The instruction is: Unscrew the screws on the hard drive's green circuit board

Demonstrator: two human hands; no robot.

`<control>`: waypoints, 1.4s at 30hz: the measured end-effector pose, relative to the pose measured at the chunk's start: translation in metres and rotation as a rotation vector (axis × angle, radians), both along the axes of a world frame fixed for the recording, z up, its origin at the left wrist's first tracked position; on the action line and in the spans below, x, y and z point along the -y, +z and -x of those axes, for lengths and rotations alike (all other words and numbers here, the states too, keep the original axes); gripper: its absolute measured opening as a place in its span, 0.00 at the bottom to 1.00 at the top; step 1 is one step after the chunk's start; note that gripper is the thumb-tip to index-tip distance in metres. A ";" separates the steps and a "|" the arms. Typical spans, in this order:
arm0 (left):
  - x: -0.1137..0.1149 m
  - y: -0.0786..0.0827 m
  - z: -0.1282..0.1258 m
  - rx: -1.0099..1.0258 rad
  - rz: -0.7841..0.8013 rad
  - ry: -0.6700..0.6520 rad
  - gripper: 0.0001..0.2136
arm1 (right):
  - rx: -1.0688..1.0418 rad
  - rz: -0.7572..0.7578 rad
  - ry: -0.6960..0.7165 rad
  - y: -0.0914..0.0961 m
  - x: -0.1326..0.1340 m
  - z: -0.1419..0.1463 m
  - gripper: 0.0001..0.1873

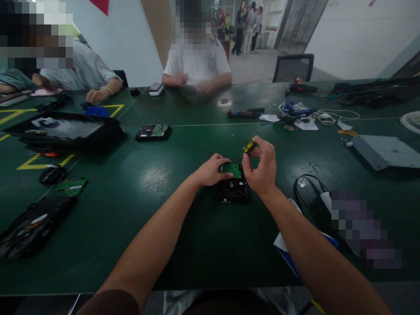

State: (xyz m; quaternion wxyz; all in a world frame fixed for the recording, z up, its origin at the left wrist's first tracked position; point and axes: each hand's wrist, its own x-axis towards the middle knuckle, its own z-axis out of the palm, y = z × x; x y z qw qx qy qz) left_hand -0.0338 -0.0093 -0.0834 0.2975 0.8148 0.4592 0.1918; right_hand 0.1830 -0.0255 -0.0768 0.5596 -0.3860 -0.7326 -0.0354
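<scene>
In front of me on the green table lies a black hard drive (232, 191) with a green circuit board (233, 169) at its far end. My left hand (215, 170) grips the drive from the left, its thumb lying over the board. Between the fingers of my right hand (261, 166) is a yellow and black screwdriver (250, 145), tilted, its handle up. The shaft points down toward the board's right edge; whether its tip touches a screw is too small to tell.
Another hard drive (152, 132) lies ahead on the left, near a black tray (65, 129). To the left are a loose circuit board (72, 187) and black parts (36, 225). At right are a grey metal box (383, 151) and cables (323, 114). Co-workers sit opposite.
</scene>
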 end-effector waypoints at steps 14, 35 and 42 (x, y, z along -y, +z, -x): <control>0.001 -0.001 0.000 0.009 0.007 0.008 0.31 | -0.017 0.006 -0.005 -0.002 -0.001 0.001 0.38; 0.002 0.003 -0.001 -0.013 -0.006 0.000 0.31 | -0.020 -0.004 -0.008 0.000 0.000 -0.001 0.37; 0.001 0.001 -0.001 0.008 0.004 0.012 0.30 | -0.031 0.011 -0.030 0.000 0.001 0.000 0.37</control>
